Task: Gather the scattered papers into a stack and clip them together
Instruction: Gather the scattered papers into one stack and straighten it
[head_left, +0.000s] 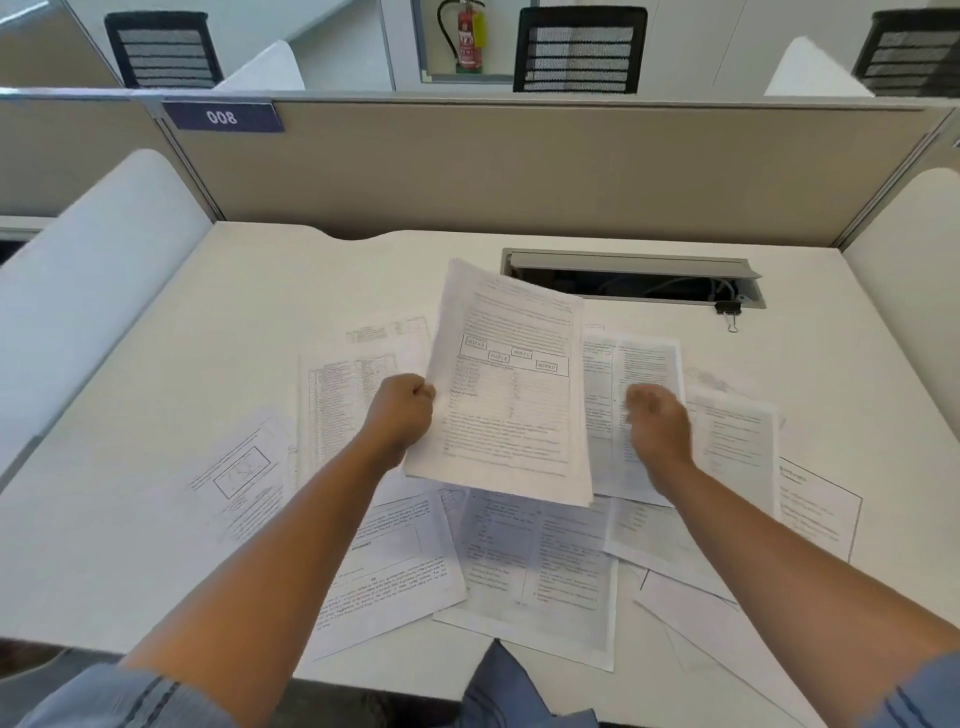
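My left hand (402, 410) grips the left edge of a thin stack of printed papers (511, 384), held tilted above the white desk (156, 374). My right hand (658, 423) hovers just right of that stack, blurred, fingers loosely apart, holding nothing. Under and around both hands lie several loose printed sheets: one at the left (241, 470), one near the front edge (540, 571), one at the right (735, 436). A black binder clip (728, 308) rests on the desk at the back right, beside the cable slot.
An open grey cable slot (631, 278) is cut into the desk behind the papers. A beige partition (519, 171) closes the back, white dividers (98, 249) flank both sides. Black chairs stand beyond the partition.
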